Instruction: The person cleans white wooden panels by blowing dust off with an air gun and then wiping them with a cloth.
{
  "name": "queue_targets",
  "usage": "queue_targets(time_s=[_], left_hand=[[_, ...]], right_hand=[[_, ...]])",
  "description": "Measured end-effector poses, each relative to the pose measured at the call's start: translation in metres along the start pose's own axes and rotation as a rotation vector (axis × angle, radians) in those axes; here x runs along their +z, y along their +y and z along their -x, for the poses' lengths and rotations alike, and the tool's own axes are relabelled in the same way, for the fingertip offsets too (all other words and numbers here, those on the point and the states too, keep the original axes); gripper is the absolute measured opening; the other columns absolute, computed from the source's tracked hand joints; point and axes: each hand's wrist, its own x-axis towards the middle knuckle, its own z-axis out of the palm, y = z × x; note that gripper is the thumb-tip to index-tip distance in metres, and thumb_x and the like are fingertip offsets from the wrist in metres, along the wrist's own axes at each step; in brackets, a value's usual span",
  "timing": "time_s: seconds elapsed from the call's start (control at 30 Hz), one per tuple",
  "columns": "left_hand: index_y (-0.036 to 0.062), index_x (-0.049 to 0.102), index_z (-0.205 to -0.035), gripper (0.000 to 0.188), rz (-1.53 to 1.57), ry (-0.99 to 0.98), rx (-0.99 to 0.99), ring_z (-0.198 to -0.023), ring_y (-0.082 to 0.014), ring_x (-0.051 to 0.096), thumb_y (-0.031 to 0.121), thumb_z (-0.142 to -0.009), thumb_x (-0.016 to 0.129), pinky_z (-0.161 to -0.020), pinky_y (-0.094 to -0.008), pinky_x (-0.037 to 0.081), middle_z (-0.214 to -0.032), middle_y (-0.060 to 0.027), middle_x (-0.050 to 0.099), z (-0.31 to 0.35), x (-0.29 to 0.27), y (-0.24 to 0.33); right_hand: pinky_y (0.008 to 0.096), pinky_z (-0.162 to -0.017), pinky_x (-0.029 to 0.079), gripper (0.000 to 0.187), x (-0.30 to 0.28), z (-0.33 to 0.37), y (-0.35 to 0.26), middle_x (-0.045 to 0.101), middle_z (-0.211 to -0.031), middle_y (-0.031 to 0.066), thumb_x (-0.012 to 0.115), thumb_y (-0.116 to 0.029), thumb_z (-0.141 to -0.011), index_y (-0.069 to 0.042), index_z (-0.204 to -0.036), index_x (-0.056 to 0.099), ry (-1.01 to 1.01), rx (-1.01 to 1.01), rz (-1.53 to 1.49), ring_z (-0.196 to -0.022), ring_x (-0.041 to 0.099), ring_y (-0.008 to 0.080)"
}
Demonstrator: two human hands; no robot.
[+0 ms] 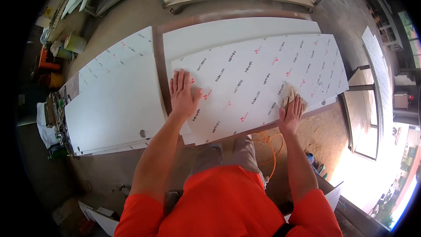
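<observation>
The printed white board [263,72] lies at the centre, partly over a plain white board [245,25] on its far side. The left hand [183,94] rests flat on its left end, fingers slightly spread; the right hand [291,116], fingers outstretched and close together, lies over a beige cloth [288,93] near its right end.

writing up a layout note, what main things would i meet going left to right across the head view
Plain white board at left → left hand → right hand on a beige cloth → printed white board at far right

Smooth panel [252,81], crumpled cloth rag [289,92]
</observation>
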Motion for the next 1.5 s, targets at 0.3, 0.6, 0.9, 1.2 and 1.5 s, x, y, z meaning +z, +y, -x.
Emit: queue_targets(time_s=[0.3,0.6,0.9,1.2,1.5], left_hand=[[-0.0027,0.028,-0.163,0.084,-0.156,-0.066,0.097,-0.158,-0.0516,0.014,0.039,-0.098,0.061,-0.129,-0.0605,0.013,-0.172,-0.0259,0.02,-0.003,0.001,-0.003],[-0.0074,0.016,-0.165,0.09,-0.213,-0.179,0.097,-0.159,-0.0547,0.007,0.049,-0.103,0.05,-0.127,-0.0645,0.01,-0.173,-0.0305,0.012,-0.003,-0.014,0.005],[0.0009,0.017,-0.167,0.091,-0.272,-0.2,0.146,-0.156,-0.0583,0.014,0.061,-0.104,0.044,-0.124,-0.0697,0.018,-0.17,-0.0325,0.018,-0.012,-0.011,0.005],[-0.0032,0.013,-0.166,0.089,-0.284,-0.178,0.281,-0.156,-0.0578,0.014,0.056,-0.107,0.041,-0.123,-0.0707,0.017,-0.171,-0.0331,0.015,-0.024,-0.005,0.013],[-0.0047,0.016,-0.166,0.092,-0.262,-0.172,0.282,-0.157,-0.0566,0.014,0.063,-0.106,0.039,-0.124,-0.0695,0.016,-0.17,-0.0342,0.016,-0.017,-0.006,0.003]], right_hand=[[0.0544,-0.13,0.019,0.09,-0.002,0.045,-0.122,0.036,-0.167,0.0259,0.061,-0.059,-0.097,0.009,-0.154,0.043,-0.188,-0.291,-0.397,-0.158,0.03,0.0407],[0.0585,-0.129,0.012,0.089,-0.044,-0.117,0.267,0.027,-0.169,0.0313,0.053,-0.054,-0.103,0.01,-0.159,0.031,0.061,0.281,-0.063,-0.158,0.019,0.0501],[0.0541,-0.131,0.01,0.088,-0.049,-0.122,0.29,0.022,-0.17,0.032,0.045,-0.055,-0.106,0.012,-0.16,0.027,0.016,0.395,-0.077,-0.16,0.016,0.0463],[0.0493,-0.131,0.016,0.076,-0.064,-0.185,0.392,0.028,-0.171,0.0251,0.043,-0.05,-0.109,0.006,-0.16,0.034,-0.013,0.373,0.102,-0.161,0.021,0.0397],[0.0504,-0.122,0.033,0.074,-0.07,-0.222,0.398,0.045,-0.16,0.0167,0.047,-0.051,-0.108,-0.002,-0.161,0.034,-0.122,0.46,0.006,-0.144,0.047,0.0385]])
